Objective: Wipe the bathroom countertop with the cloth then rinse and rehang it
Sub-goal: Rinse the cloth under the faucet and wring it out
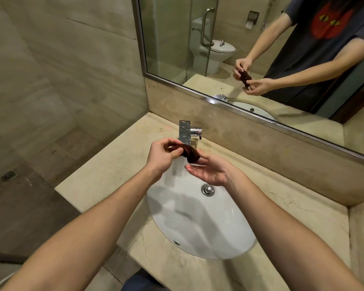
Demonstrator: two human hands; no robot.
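Note:
A small dark brown cloth [190,154], bunched and twisted, hangs over the far rim of the white sink basin [200,223], just below the chrome tap [188,132]. My left hand [163,155] pinches the cloth's upper end between thumb and fingers. My right hand [210,170] lies palm up beneath the cloth's lower end, fingers nearly straight, its fingertips touching the cloth. The beige marble countertop [105,171] surrounds the basin. No water stream is visible from the tap.
A mirror [250,49] runs along the back wall above a marble splashback, reflecting a toilet and a person's torso and hands. The sink drain plug [207,189] sits mid-basin. Left of the counter the floor drops to a tiled shower area [29,164].

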